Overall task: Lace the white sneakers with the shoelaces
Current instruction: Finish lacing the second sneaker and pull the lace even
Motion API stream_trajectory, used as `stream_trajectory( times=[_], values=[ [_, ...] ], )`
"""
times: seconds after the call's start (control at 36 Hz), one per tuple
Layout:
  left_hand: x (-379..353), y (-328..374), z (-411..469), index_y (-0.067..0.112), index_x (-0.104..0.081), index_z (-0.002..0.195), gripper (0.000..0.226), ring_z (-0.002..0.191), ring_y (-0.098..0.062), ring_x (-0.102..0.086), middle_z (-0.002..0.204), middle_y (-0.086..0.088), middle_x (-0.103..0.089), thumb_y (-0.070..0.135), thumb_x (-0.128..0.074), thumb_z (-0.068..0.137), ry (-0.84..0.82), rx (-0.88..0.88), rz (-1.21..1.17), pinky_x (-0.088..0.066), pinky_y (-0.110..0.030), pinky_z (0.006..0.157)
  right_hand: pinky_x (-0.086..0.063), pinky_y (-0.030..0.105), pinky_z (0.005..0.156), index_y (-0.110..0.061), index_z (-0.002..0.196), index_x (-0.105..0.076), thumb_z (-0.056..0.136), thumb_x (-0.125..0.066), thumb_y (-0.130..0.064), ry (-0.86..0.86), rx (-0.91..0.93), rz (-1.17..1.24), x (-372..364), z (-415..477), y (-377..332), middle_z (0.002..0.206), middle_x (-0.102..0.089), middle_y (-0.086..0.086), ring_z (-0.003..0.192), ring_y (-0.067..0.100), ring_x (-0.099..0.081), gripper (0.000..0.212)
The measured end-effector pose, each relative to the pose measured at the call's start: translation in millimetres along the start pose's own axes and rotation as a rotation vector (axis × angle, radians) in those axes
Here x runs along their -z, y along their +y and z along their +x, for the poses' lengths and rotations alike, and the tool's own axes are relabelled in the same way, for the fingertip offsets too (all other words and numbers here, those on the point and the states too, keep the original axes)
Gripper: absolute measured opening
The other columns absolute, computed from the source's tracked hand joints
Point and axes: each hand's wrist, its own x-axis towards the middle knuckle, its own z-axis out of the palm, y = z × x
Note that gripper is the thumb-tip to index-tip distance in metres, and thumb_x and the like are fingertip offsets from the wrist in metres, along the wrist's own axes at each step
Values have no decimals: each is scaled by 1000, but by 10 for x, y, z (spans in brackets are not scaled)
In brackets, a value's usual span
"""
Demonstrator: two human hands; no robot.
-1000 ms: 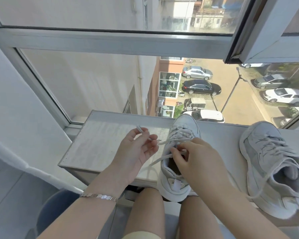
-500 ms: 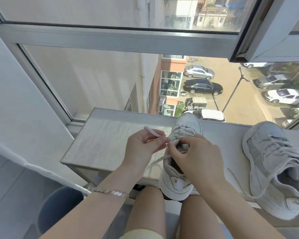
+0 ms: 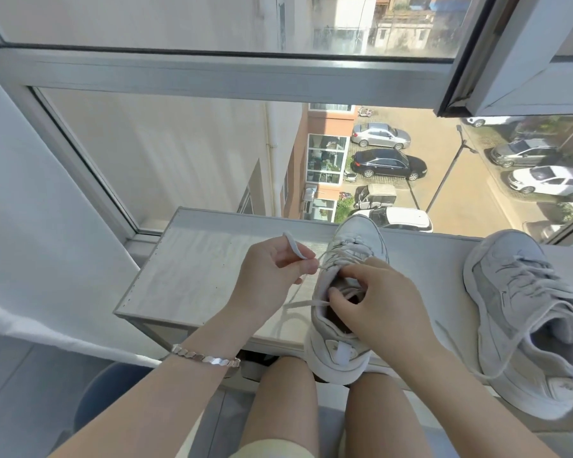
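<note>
A white sneaker [image 3: 354, 239] stands toe-away on the pale window ledge [image 3: 192, 269], its heel over the near edge above my knees. My left hand [image 3: 268, 276] pinches one end of the white shoelace [image 3: 293, 247], whose tip sticks up past my fingers. My right hand [image 3: 377, 302] lies over the shoe's opening; its thumb and fingers pinch the other lace strand [image 3: 303, 304] at the top eyelets. A second white sneaker [image 3: 523, 312] lies on the ledge to the right, laced, with a loose lace trailing.
A large window with a metal frame [image 3: 212, 74] rises right behind the ledge, with a street and parked cars far below. A white wall stands at the left. A dark round bin [image 3: 113, 385] sits on the floor under my left forearm.
My left hand moved right toward the shoe with the lace end. My right hand shifted slightly on the shoe's top eyelets. The camera tilted a little.
</note>
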Motion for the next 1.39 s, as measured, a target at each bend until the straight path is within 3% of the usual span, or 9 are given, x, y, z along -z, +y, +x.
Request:
stream_trajectory(
  times=[0.28,0.56,0.75,0.86,0.94,1.06,1.19,1.28,1.39],
  values=[
    [46,58,80,18,-63,68,27,62,-3,-62,61,9,-67,-6,-69,77,-149,-38,104,-44,-13,62,-40,27,66,-26,85,-69,82,-59,-28,-53,-9,27,17,26,5,73,-48,-9,75,13,-52,11],
    [-24,-9,41,30,-68,61,28,68,7,-59,66,16,-64,6,-78,71,-18,-89,172,-41,-5,67,-27,14,52,-27,90,-71,90,-54,-24,-51,-26,29,-15,97,48,61,-39,-13,59,4,-40,18],
    [8,-23,-11,17,-74,89,12,74,6,-63,87,11,-72,9,-67,84,-184,113,29,-47,-11,62,-31,18,55,-28,94,-72,91,-55,-28,-69,-41,20,-27,120,44,75,-49,-11,73,8,-45,17],
    [-27,-42,-71,19,-71,103,25,88,-3,-64,95,2,-72,13,-74,78,-200,21,128,-49,-13,79,-28,13,55,-25,90,-70,88,-56,-21,-7,-65,78,-92,107,45,69,-42,-14,74,8,-42,15],
    [-96,-31,-88,20,-71,98,21,77,5,-60,91,4,-68,13,-73,78,-133,-45,147,-46,-8,72,-29,19,58,-26,79,-60,89,-55,-16,12,-75,154,-114,80,66,70,-43,-16,72,9,-43,14],
    [-198,-51,-110,23,-71,91,8,83,1,-60,93,7,-66,22,-70,82,-91,-108,185,-47,-14,72,-33,9,63,-24,73,-54,90,-56,-14,106,-64,271,-89,11,129,72,-47,-13,70,0,-47,19],
    [-289,-145,-136,17,-67,89,6,80,1,-60,84,8,-67,21,-67,85,35,-95,189,-45,-11,73,-37,10,68,-25,75,-47,93,-48,-20,205,-67,526,-8,-108,170,82,-53,-3,78,2,-50,19],
    [-350,-138,-148,27,-55,90,17,78,6,-57,82,11,-63,22,-70,83,101,-54,157,-43,-5,68,-50,22,84,-15,82,-51,97,-41,-24,198,-176,1034,207,-82,133,93,-69,-1,93,13,-65,20],
    [-402,-123,-162,37,-46,94,31,78,4,-56,82,11,-60,17,-68,84,115,-61,124,-44,-7,69,-58,30,64,-11,72,-36,99,-28,-18,176,-224,1682,586,-15,173,50,-51,-3,51,14,-58,30]
  ],
)
